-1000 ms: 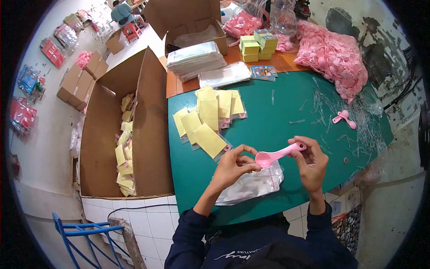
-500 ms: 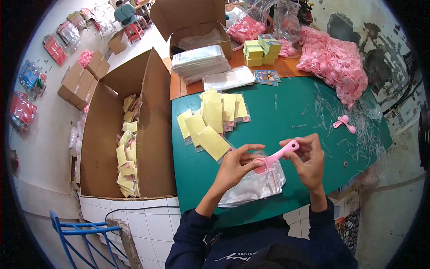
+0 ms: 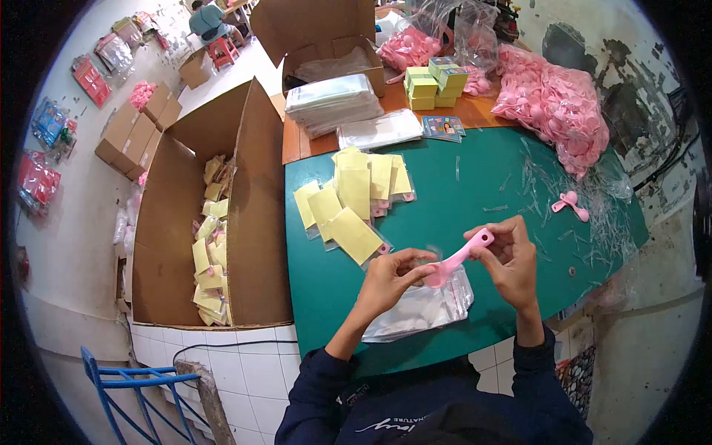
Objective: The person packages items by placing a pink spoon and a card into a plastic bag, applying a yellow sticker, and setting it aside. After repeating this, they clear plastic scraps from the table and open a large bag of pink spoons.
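A pink spoon is held tilted between my two hands above the green table. My left hand pinches it at the bowl end, where something clear and blurred shows by the fingers. Its handle end, with a hole in it, is gripped by my right hand. Beneath my hands lies a stack of clear plastic bags. Packets with yellow cards are piled to the left of my hands, some with pink parts showing.
A large cardboard box with yellow-card packets stands at left. Bagged pink spoons, yellow card stacks and plastic sleeves sit at the back. Clear strips and pink spoons lie at right. A seated person is far off.
My left hand's index finger has curled in toward the spoon. The spoon and my right hand have shifted very slightly.
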Demonstrator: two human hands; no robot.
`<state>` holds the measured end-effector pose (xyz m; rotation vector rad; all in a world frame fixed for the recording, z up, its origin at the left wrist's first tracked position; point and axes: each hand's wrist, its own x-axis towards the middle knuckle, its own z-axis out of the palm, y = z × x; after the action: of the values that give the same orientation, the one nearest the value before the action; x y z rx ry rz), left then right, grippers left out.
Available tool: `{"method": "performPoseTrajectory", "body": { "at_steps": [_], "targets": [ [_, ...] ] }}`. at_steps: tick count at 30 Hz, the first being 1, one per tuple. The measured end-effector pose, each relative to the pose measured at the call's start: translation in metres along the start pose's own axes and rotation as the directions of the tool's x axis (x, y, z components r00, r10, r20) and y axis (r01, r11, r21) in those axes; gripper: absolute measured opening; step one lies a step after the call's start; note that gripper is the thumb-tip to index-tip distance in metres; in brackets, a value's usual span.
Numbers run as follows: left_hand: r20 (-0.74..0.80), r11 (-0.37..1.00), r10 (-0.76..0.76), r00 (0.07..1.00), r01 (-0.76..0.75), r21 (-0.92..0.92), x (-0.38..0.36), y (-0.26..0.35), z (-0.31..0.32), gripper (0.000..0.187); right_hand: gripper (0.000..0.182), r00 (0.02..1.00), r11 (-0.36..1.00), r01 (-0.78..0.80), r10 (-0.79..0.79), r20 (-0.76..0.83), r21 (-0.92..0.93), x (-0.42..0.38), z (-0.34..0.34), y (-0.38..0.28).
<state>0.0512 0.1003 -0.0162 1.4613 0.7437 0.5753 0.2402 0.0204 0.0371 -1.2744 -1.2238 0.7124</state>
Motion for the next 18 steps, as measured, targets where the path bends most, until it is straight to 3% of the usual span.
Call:
{"method": "performPoseTrajectory", "body": {
  "at_steps": [6, 9, 12, 15, 18],
  "targets": [
    [0.111, 0.993, 0.008, 0.994, 0.005, -0.117, -0.001, 0.014, 0.004, 0.027, 0.028, 0.989, 0.999, -0.026, 0.030, 0.142, -0.030, 0.004, 0.007, 0.008],
    [-0.009, 0.946, 0.088, 0.996, -0.087, -0.312, 0.003, 0.010, 0.012, 0.028, 0.031, 0.997, 0.996, -0.039, 0.044, 0.063, -0.074, 0.007, 0.007, 0.008],
    [0.244, 0.986, -0.094, 0.965, 0.123, -0.108, 0.010, 0.002, -0.011, 0.032, 0.026, 0.999, 0.994, 0.034, -0.032, 0.020, -0.101, 0.014, 0.002, 0.006],
    [0.230, 0.992, 0.012, 0.973, 0.018, -0.127, 0.016, 0.005, -0.014, 0.034, 0.015, 0.967, 0.954, 0.163, -0.104, 0.232, -0.251, 0.029, -0.001, -0.002],
    [0.087, 0.923, 0.015, 0.996, 0.020, -0.384, 0.021, 0.021, -0.012, 0.034, 0.017, 0.779, 0.870, 0.458, -0.294, 0.553, -0.182, 0.072, 0.001, 0.001]
  ]
}}
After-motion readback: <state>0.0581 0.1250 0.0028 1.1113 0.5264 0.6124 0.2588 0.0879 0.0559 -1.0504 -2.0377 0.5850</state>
